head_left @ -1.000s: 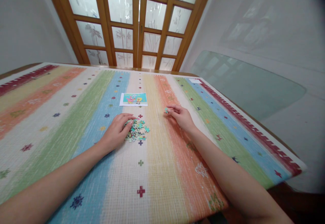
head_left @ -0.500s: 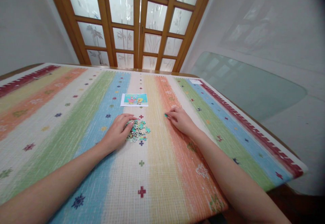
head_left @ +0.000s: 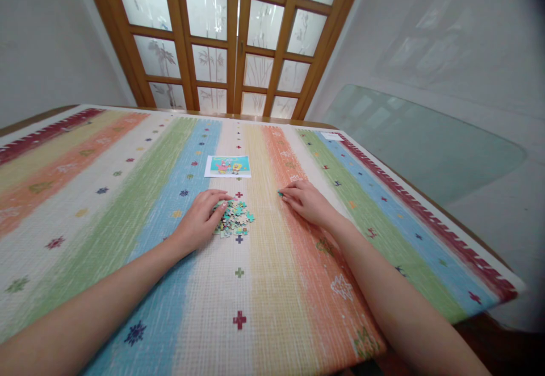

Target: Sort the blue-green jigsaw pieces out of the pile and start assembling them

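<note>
A loose heap of small jigsaw puzzle pieces [head_left: 237,218], teal, pale and yellowish, lies on the striped tablecloth [head_left: 272,285]. My left hand [head_left: 205,214] rests at the heap's left side, fingers curved over its edge, with a gap between thumb and forefinger. Nothing shows clearly held in it. To the right, over the orange stripe, my right hand [head_left: 304,201] pinches a teal puzzle piece [head_left: 280,193] between thumb and fingertips, close to the cloth. Most of that piece is hidden by the fingers. Behind the heap lies a cartoon picture card [head_left: 230,166] with a white border.
A small white paper [head_left: 331,136] lies near the table's far right corner. Beyond the far edge stand wooden doors [head_left: 236,41] with frosted panes. A pale glass panel [head_left: 421,137] is at the right, by the wall.
The whole view has shifted slightly to the right. Both hands keep nearly the same pose, and the right one still pinches the teal piece.
</note>
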`<state>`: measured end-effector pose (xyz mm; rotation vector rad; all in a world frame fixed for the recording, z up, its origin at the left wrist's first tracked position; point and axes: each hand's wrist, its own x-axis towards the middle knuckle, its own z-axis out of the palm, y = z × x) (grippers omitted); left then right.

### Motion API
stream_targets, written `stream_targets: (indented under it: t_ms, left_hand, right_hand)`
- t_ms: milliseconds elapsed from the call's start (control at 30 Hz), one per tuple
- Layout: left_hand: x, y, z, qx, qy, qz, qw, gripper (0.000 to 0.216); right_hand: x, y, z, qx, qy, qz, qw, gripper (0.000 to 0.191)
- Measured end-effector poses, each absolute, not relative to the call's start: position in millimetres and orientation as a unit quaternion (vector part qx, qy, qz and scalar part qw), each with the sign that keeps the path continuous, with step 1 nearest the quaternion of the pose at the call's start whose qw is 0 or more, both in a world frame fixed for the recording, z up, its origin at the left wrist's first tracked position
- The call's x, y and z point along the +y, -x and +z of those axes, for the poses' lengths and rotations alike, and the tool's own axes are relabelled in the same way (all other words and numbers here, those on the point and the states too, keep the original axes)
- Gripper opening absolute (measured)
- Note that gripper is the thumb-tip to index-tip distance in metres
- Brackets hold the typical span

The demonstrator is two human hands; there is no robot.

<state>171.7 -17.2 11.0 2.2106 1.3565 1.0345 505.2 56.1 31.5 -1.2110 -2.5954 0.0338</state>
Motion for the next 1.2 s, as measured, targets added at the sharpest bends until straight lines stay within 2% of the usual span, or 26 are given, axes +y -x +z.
stream_targets:
  t_ms: [167, 300, 400, 600, 900, 1200]
  left_hand:
    - [-16, -171, 8, 0.474, -0.781, 0.369, 0.168, 0.029]
    - [-16, -171, 7, 0.472, -0.784, 0.365, 0.172, 0.029]
    - [-17, -171, 9, 0.471, -0.783, 0.368, 0.172, 0.028]
    - [-18, -173, 12, 0.471, -0.782, 0.370, 0.170, 0.027]
    - [-18, -174, 10, 0.473, -0.781, 0.374, 0.163, 0.026]
    - [-19, -175, 14, 0.477, -0.781, 0.369, 0.164, 0.026]
  right_hand:
    - [54, -504, 34, -0.890, 0.430, 0.013, 0.151, 0.026]
    - [48, -498, 37, -0.876, 0.457, -0.031, 0.154, 0.024]
    - [41, -487, 37, -0.872, 0.438, -0.056, 0.209, 0.020]
    - [16, -448, 35, -0.897, 0.334, -0.013, 0.288, 0.017]
    - [-2, -428, 27, -0.930, 0.252, 0.053, 0.263, 0.019]
    - [-8, -422, 24, -0.940, 0.226, 0.046, 0.252, 0.018]
